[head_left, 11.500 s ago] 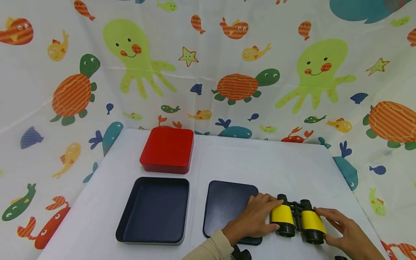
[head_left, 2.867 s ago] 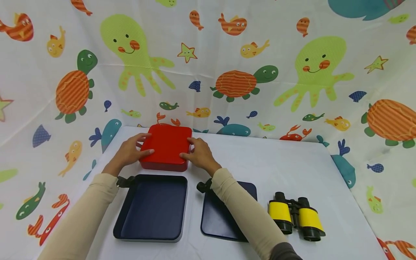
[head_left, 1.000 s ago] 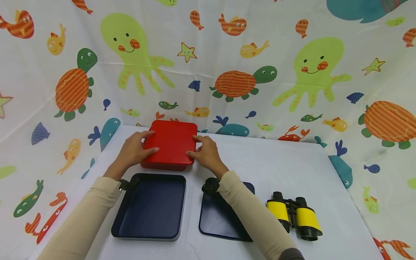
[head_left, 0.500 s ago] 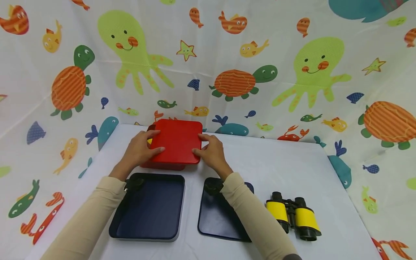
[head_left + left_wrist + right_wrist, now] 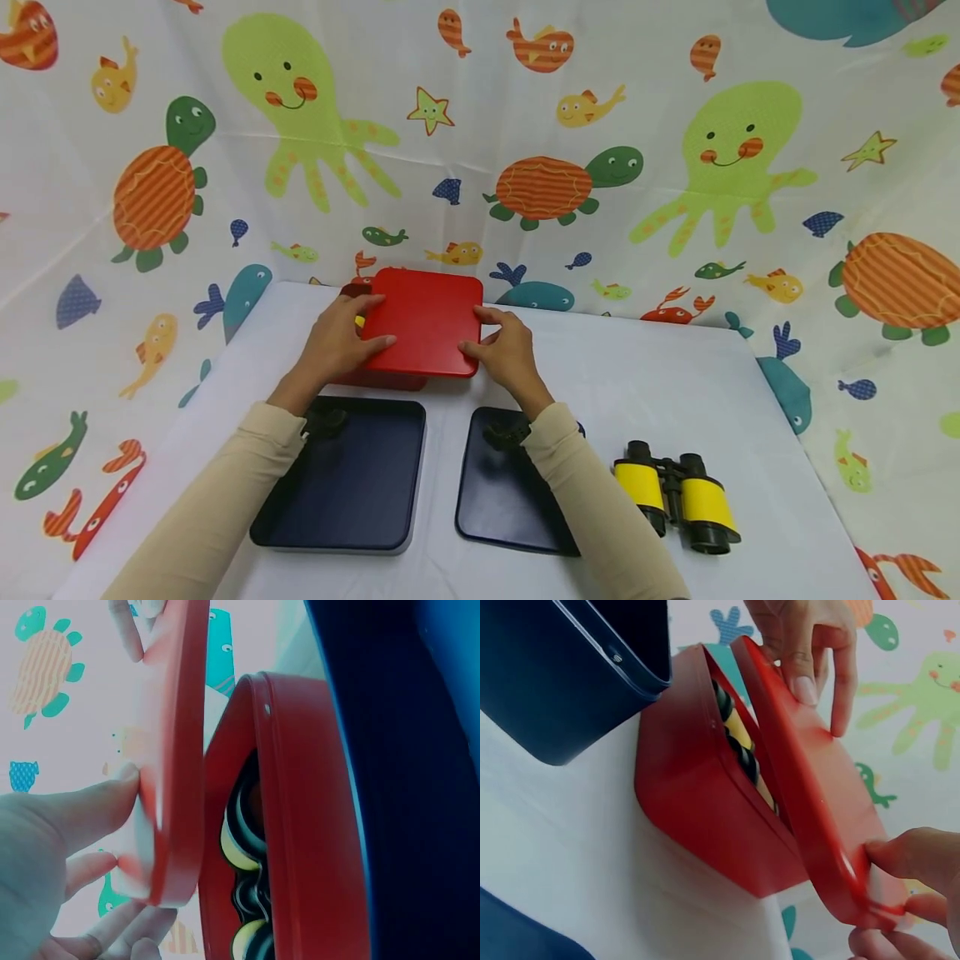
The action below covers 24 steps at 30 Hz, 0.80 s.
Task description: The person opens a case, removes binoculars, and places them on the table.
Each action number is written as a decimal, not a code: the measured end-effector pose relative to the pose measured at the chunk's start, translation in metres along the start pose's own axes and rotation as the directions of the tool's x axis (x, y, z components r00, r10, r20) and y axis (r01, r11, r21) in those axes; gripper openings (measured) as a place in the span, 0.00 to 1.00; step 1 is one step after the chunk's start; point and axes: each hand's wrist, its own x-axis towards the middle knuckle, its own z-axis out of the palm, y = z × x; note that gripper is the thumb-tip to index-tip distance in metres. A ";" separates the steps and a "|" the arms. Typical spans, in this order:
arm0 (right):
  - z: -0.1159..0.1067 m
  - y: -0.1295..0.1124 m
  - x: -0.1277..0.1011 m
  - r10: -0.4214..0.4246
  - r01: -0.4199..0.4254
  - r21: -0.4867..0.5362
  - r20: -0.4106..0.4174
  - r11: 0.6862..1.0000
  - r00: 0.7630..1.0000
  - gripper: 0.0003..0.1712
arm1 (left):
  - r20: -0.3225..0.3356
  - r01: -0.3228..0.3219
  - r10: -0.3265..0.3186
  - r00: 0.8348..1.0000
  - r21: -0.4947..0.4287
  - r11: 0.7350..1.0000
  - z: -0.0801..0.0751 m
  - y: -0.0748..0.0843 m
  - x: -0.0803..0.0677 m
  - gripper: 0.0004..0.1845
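Note:
Both hands hold a red lid (image 5: 423,321), raised off the red box (image 5: 697,787) and shifted right of it. My left hand (image 5: 333,342) pinches its left edge, thumb on top and fingers at the rim. At the opposite edge my right hand (image 5: 510,350) grips it the same way. Under the lid, the box's mouth is partly uncovered. Yellow-and-black binoculars (image 5: 240,851) show inside it in the left wrist view. In the head view the lid and left hand hide most of the box.
An open navy box (image 5: 345,483) stands in front of the red one. Right of it lies a navy lid (image 5: 487,500), partly under the right sleeve. Other yellow-and-black binoculars (image 5: 708,504) lie at the right of the white table. A patterned curtain (image 5: 465,133) hangs behind.
Earlier, the hands let go of the binoculars at the right and moved to the red box. Since then they have lifted its lid and carried it right, uncovering the box's left side.

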 end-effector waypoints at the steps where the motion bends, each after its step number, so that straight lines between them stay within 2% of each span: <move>1: -0.002 0.001 0.000 0.001 -0.001 0.001 -0.003 1.000 1.000 0.40 | -0.002 -0.003 0.003 1.000 -0.003 1.000 0.001 0.002 0.001 0.43; 14: -0.021 0.009 -0.006 0.026 -0.026 0.009 -0.045 1.000 0.999 0.40 | -0.022 -0.055 0.055 0.998 -0.010 0.998 0.011 0.022 0.004 0.43; 24: -0.033 0.023 -0.010 0.078 -0.076 0.024 -0.054 0.997 0.996 0.41 | -0.014 -0.073 0.073 0.997 -0.018 0.997 0.027 0.035 0.010 0.42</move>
